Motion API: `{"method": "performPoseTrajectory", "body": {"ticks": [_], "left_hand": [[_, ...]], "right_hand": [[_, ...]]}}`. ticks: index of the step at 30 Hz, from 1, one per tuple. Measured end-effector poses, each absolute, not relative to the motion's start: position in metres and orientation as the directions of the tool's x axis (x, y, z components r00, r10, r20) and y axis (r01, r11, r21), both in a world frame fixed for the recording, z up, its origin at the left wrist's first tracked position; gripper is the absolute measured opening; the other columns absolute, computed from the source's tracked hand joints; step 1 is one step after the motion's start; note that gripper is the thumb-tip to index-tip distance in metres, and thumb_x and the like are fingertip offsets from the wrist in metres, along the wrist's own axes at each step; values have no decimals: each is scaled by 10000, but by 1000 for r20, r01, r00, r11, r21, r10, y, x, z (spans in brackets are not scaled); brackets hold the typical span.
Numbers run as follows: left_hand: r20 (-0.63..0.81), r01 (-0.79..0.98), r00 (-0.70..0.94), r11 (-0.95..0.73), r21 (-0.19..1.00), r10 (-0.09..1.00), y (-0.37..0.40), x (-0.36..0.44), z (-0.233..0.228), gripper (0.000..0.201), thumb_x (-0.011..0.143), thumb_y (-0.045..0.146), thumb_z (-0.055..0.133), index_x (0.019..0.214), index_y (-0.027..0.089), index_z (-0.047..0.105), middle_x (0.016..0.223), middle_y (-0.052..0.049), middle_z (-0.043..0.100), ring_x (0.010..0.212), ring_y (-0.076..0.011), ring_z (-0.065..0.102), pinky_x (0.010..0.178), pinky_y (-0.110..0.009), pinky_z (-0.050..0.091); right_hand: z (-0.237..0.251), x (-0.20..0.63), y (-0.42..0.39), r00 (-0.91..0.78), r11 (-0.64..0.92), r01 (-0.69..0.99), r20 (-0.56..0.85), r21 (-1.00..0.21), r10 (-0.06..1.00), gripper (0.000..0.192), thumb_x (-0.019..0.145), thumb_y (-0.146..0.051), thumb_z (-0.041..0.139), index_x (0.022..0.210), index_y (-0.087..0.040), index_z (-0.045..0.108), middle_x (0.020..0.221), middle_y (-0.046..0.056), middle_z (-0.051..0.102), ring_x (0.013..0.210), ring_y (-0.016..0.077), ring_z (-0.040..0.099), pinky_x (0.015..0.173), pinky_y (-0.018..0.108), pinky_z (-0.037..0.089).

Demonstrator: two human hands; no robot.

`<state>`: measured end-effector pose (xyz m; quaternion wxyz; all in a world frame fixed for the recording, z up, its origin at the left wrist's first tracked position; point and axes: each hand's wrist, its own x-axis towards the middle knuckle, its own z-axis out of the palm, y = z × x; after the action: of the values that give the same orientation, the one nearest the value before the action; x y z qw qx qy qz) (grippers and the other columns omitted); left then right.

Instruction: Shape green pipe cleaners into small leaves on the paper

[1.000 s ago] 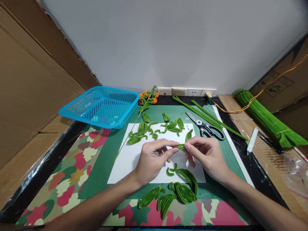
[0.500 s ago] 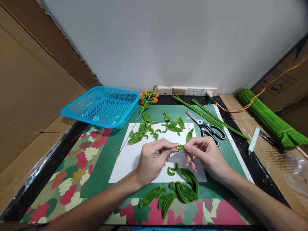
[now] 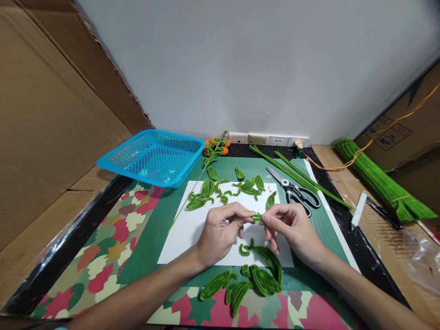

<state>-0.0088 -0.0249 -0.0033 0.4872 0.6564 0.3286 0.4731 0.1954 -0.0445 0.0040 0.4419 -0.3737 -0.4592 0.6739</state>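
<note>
At the far left a blue mesh basket point(image 3: 156, 157) sits tilted on the edge of the patterned mat point(image 3: 103, 256). Next to it, a long green stem with orange blossoms point(image 3: 216, 145) runs down toward the white sheet point(image 3: 185, 233), which lies on the green mat.

Your left hand point(image 3: 220, 231) hovers over the middle of that sheet, thumb and forefinger pressed together on one end of a small green pipe-cleaner piece point(image 3: 256, 217). Your right hand point(image 3: 292, 227) meets it from the other side, pinching the opposite end of the same piece (the remaining fingers are curled loosely below). The piece is held just above the sheet, between your two hands.

Behind your hands a scatter of small green leaves point(image 3: 247, 184) lies on the top of the sheet; in front of them, larger folded leaves point(image 3: 261, 275) lie bunched at the sheet's near edge.

Further right, scissors point(image 3: 297, 192) rest on the green mat beside several straight green pipe cleaners point(image 3: 295, 172). At the far right lies a thick bundle of green pipe cleaners point(image 3: 381, 181), with a white stick point(image 3: 358, 210) near it.
</note>
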Motion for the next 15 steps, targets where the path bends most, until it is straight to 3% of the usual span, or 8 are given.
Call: {"method": "performPoseTrajectory", "body": {"ticks": [15], "left_hand": [[319,56,325,-354,933,891,-27,-12,-7,175,980,126,610,908,160,766,801,-38,723,568,-102,635,525,-202,528]], "right_hand": [[2,192,-44,-362,-252,-270,-145,-929,921,477,830,-590,844,750,-140,710,579,43,714,410,143,643,396,214,523]]}}
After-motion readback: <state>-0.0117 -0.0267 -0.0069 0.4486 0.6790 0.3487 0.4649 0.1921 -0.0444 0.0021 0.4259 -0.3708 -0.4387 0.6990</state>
